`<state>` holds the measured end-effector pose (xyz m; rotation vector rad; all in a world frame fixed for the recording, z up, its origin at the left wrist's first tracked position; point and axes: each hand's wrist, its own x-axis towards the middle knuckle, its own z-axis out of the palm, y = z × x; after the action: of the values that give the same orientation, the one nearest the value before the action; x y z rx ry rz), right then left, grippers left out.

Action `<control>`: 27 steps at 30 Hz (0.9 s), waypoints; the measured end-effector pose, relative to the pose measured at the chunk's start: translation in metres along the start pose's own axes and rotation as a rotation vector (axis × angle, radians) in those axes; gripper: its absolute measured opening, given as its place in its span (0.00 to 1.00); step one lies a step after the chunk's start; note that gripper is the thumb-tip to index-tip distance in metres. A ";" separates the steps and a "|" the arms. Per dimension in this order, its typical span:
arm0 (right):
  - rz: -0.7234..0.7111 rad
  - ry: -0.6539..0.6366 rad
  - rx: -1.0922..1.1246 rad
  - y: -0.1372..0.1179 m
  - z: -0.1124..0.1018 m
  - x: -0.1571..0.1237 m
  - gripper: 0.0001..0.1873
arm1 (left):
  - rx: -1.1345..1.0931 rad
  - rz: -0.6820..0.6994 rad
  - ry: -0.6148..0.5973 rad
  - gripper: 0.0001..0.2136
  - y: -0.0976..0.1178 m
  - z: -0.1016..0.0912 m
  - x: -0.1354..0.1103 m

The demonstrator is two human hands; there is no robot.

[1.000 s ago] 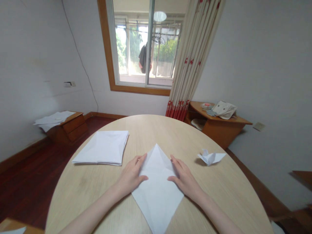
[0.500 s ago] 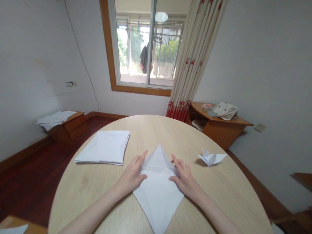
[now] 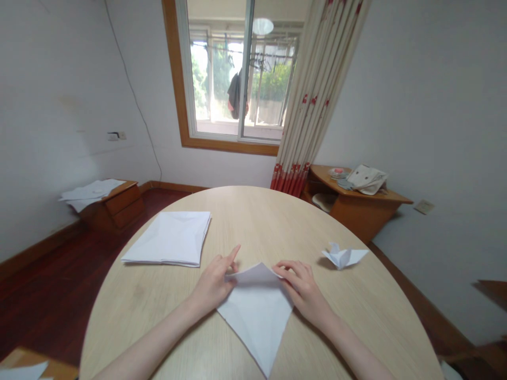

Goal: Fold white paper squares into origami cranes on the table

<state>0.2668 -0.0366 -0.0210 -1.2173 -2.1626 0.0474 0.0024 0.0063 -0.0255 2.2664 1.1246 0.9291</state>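
Basically, our white paper (image 3: 257, 316) lies on the table (image 3: 158, 327), long axis toward us, narrow tip nearest. Left hand (image 3: 214, 282) grips its far left corner, index finger (image 3: 234, 254) stuck out; right hand (image 3: 304, 287) pinches the far right corner. Paper's centred between, so neither's nearer.

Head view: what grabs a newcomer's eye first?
Probably the white sheet between the left hand and right hand, low in the middle, on the round table. Then the bird-like folded paper toward the table's right edge and the paper stack toward its left. The bright window at top centre competes.
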 end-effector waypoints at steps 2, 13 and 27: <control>-0.011 0.006 0.018 -0.005 -0.003 0.001 0.16 | 0.035 0.043 0.004 0.37 0.001 -0.001 0.001; 0.029 0.000 0.208 -0.011 -0.008 0.001 0.22 | -0.007 0.060 -0.046 0.18 0.017 -0.011 -0.004; 0.096 -0.044 0.389 -0.018 -0.008 0.001 0.31 | -0.077 0.016 -0.070 0.27 0.028 -0.010 -0.007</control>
<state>0.2567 -0.0479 -0.0082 -1.0961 -2.0080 0.5151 0.0062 -0.0146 -0.0036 2.2313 1.0246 0.8770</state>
